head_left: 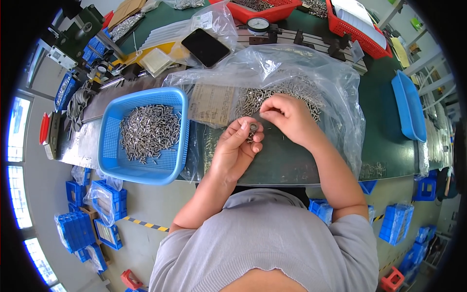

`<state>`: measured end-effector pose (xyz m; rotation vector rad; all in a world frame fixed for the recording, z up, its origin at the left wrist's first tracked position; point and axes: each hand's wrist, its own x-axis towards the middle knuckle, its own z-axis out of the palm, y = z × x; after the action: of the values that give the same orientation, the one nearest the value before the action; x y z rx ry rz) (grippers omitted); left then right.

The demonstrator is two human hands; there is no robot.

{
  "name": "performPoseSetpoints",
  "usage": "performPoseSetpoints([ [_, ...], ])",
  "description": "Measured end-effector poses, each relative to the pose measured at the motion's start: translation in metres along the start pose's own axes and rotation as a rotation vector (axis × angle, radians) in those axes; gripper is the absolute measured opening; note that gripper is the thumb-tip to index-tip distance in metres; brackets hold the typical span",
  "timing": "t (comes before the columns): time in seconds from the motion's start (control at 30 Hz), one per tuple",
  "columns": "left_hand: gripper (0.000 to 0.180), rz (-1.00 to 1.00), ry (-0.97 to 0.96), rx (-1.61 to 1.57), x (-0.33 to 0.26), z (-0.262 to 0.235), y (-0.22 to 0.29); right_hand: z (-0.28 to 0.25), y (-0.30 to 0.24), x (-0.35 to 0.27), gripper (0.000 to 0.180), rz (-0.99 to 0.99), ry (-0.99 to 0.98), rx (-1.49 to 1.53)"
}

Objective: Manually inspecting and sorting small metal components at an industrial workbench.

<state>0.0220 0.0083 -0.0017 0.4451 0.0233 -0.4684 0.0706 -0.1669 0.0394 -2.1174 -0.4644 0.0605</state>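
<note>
My left hand (232,151) is closed around a small round metal ring (253,127), held up between thumb and fingers; more small metal bits show beneath it. To its right, my right hand (293,118) has thumb and fingertips pinched together; anything between them is too small to make out. Just behind it, a heap of small metal pins (251,100) lies on a clear plastic bag (340,109). A brown cardboard label (210,104) with writing lies beside the heap. At the left, a blue plastic basket (183,141) holds many similar metal pins (150,130).
Behind the bag lie a black phone (206,47) and a slotted metal rail (292,40) bearing a dial gauge (258,25). Red baskets (357,36) stand along the back. A blue tray (408,107) sits at the right of the green bench (384,131). Blue crates (78,228) are on the floor.
</note>
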Motion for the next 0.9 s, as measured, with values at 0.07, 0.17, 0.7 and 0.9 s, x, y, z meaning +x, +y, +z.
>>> performPoseSetpoints([
  [0.07, 0.016, 0.0, -0.001, 0.008, 0.0, 0.001, 0.0, -0.005, -0.003, -0.003, 0.004, 0.114, -0.053, 0.258],
  [0.17, 0.015, -0.002, 0.014, 0.019, 0.0, 0.005, 0.0, -0.006, -0.003, -0.005, 0.01, 0.12, -0.125, 0.664],
  [0.7, 0.013, -0.009, 0.025, 0.032, 0.0, 0.003, -0.001, 0.004, -0.009, -0.006, 0.008, 0.075, -0.217, 0.685],
  [0.9, 0.012, -0.023, 0.023, 0.039, 0.0, 0.001, -0.001, 0.002, -0.01, -0.006, 0.009, 0.079, -0.233, 0.652],
])
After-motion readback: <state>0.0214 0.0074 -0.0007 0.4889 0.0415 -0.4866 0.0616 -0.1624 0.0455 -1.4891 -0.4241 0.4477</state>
